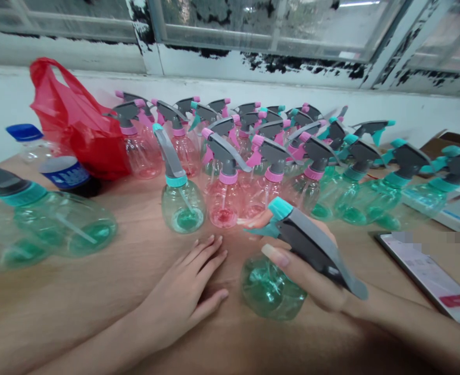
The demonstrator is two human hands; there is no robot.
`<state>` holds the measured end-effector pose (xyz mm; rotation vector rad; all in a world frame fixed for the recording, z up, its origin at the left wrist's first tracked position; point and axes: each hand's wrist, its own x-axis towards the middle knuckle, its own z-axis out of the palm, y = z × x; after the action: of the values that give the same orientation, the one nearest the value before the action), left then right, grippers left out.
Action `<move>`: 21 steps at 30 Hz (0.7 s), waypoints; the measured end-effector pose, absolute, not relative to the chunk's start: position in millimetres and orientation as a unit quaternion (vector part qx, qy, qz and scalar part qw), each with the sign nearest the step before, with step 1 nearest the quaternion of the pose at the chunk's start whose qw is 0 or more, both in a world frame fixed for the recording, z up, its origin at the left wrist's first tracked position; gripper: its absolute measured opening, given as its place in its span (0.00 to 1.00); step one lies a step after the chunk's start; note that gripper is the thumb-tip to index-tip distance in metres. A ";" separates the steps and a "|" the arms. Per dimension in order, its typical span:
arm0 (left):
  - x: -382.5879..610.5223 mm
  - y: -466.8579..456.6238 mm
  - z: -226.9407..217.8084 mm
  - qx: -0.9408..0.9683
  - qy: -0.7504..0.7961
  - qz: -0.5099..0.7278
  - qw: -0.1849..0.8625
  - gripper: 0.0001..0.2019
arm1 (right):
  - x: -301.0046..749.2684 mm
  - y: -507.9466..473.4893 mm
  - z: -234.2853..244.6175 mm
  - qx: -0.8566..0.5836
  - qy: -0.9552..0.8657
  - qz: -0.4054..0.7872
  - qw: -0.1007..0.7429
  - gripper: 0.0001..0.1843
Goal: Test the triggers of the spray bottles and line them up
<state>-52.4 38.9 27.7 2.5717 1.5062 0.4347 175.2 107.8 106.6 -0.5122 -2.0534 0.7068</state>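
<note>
Your right hand is wrapped around the green spray bottle – fingers closed behind its grey trigger head, thumb laid across the neck. The bottle is tilted, its teal nozzle pointing up and away from you and its round body low over the wooden table, just right of centre; whether the base touches the wood you cannot tell. Your left hand lies flat on the table just beside it, fingers apart and holding nothing, fingertips pointing toward a standing green bottle and a pink bottle. Behind those stands a dense crowd of pink and green spray bottles reaching back to the white wall. At far left another green bottle lies on its side – behind it a red plastic bag and a blue-capped bottle. A phone lies at your right.
</note>
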 end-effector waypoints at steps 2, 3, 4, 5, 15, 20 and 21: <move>-52.4 39.1 27.9 0.852 0.498 0.147 0.065 0.28 | 174.4 107.9 105.1 -0.201 -0.821 0.286 0.452 0.11; -52.5 39.0 27.9 0.852 0.498 0.148 0.063 0.28 | 173.9 107.9 104.6 -0.200 -0.818 0.285 0.458 0.11; -52.6 38.9 27.8 0.852 0.498 0.149 0.062 0.28 | 173.3 107.8 104.3 -0.197 -0.815 0.282 0.465 0.11; -52.8 38.7 27.7 0.853 0.497 0.149 0.060 0.28 | 172.7 107.6 104.3 -0.196 -0.814 0.279 0.469 0.10; -52.9 39.2 27.3 0.858 0.494 0.132 0.043 0.26 | 173.4 104.3 99.0 -0.212 -0.797 0.335 0.456 0.11; -52.9 38.6 26.8 0.857 0.494 0.137 0.050 0.26 | 174.2 104.1 99.9 -0.213 -0.801 0.330 0.452 0.05; -53.1 38.5 26.4 0.857 0.494 0.140 0.049 0.26 | 174.4 104.1 100.6 -0.213 -0.804 0.324 0.450 0.05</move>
<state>-53.1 38.5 26.4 2.6108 1.5056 0.4258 174.4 104.1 100.6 -0.5276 -1.9888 0.8020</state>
